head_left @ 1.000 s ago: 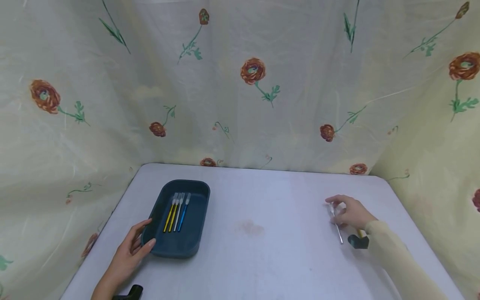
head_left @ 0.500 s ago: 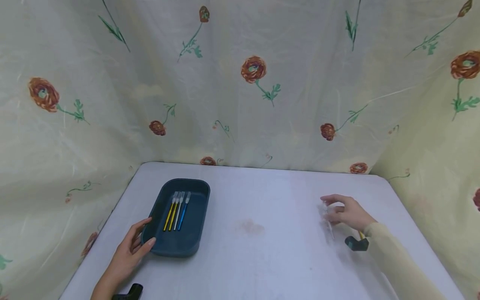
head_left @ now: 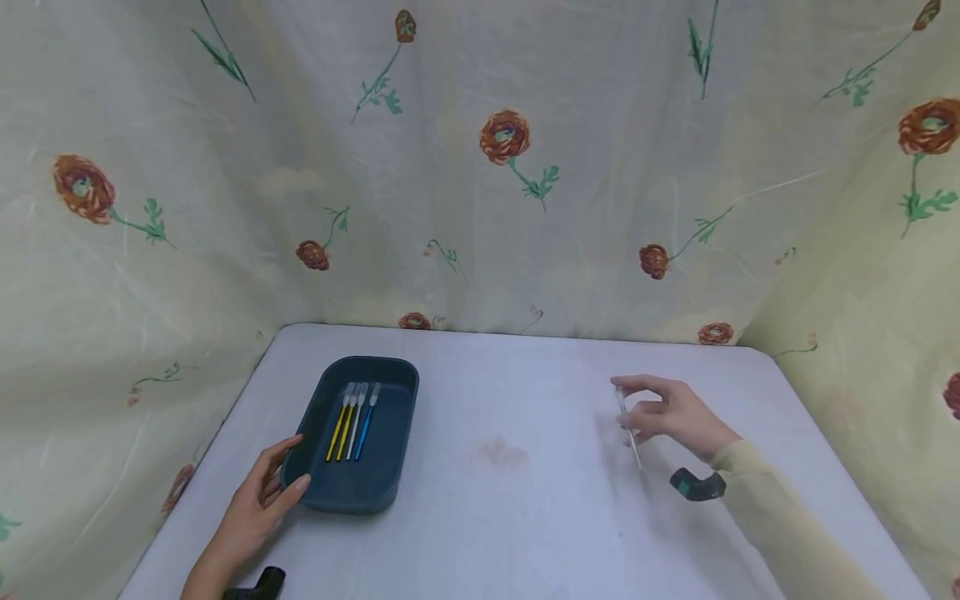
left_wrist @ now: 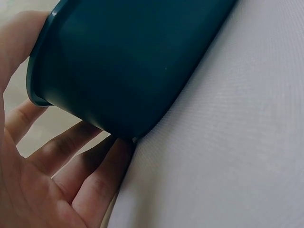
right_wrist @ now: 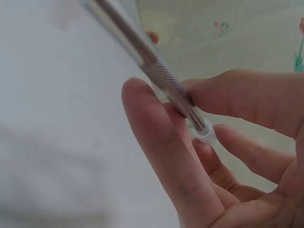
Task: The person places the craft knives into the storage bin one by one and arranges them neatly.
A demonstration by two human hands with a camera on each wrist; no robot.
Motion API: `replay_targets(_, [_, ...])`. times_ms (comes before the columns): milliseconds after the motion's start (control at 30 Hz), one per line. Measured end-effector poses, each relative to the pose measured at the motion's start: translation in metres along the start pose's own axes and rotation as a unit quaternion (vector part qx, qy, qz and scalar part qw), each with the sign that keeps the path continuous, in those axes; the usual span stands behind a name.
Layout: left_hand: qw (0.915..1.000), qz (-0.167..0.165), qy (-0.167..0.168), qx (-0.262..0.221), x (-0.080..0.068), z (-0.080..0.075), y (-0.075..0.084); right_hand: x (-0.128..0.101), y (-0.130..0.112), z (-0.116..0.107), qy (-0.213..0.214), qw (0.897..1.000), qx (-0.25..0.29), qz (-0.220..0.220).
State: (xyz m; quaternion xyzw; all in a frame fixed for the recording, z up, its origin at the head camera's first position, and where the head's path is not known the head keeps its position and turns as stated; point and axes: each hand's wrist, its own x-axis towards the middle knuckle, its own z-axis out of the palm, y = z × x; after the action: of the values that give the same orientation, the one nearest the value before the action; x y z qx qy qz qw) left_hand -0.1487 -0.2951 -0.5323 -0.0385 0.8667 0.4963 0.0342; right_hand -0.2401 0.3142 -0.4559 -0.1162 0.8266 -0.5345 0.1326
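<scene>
A dark teal tray [head_left: 386, 492] lies on the left of the table, its near-left corner gripped by my left hand [head_left: 258, 504]. In the left wrist view the thumb is at the tray's rim and the fingers [left_wrist: 102, 185] lie along its outer wall. Several slim craft knives [head_left: 352, 429] with clear caps lie side by side in the tray: yellow, silver and blue. Over the right part of the table, my right hand [head_left: 671, 417] pinches a silver craft knife [right_wrist: 164, 78] by its knurled grip, between thumb and fingers. Its clear cap [right_wrist: 207, 134] shows beyond the fingers.
The white table [head_left: 510, 533] has rounded far corners and a faint pinkish stain. A flower-printed curtain [head_left: 570, 250] hangs behind and at both sides. Dark wrist mounts are on both arms, the right one [head_left: 697, 485] over the table.
My right hand has moved left with the silver craft knife, lifting it over the table. The yellow bit seen by the right wrist is now out of sight. My left hand and tray stay put.
</scene>
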Motion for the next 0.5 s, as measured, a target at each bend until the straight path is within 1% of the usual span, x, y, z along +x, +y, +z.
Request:
replay_targets(167, [1.0000,-0.003,-0.001,-0.002,0.000,0.000,0.001,0.001,-0.019,0.012,0.002,1.000,0.010,-0.001])
replay_targets(233, [1.0000,-0.004,-0.002,-0.004,0.000,0.000,0.001,0.003,-0.026,0.016,-0.001,1.000,0.016,-0.008])
replay_targets(500, [0.9999,0.003,0.008,-0.008,-0.001,0.001,0.001,0.009,-0.045,0.026,-0.005,0.999,0.024,-0.026])
